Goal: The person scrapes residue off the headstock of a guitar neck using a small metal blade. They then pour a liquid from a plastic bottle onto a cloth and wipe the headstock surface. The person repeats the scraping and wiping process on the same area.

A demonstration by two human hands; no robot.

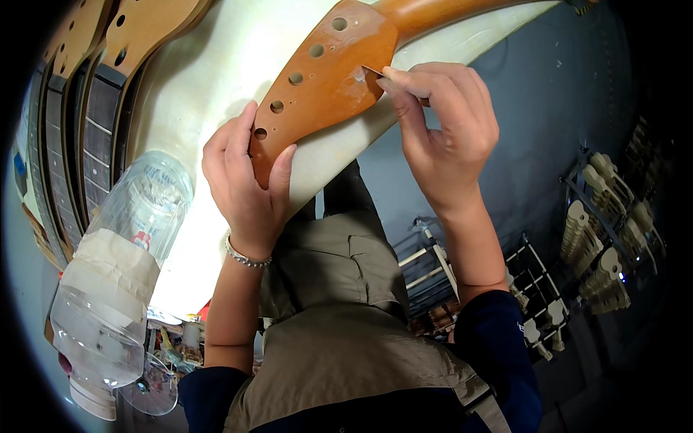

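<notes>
1. Headstock (336,76): reddish-brown, glossy, lying tilted at the edge of the pale bench (216,43); neck (447,14) running off to the upper right.
2. Left hand (245,169): closed around the headstock's narrow end, fingers along one edge, thumb at the other.
3. Right hand (451,119): thumb and forefinger pinching a thin piece (372,71), its tip at the broad end of the face. Material cannot be told.
4. Done: shaping, colour and gloss, by the look of them; five holes open to view. Any hole under the left hand cannot be seen.
5. Left, as judged: a whitish patch (359,75) beside the thin piece, apparently spot work in progress and unfinished. No tuners show in the visible holes.
6. Alongside: other necks (101,119), dark-faced, standing at the left; clear bottle (101,335), pale-wrapped, near them.
</notes>
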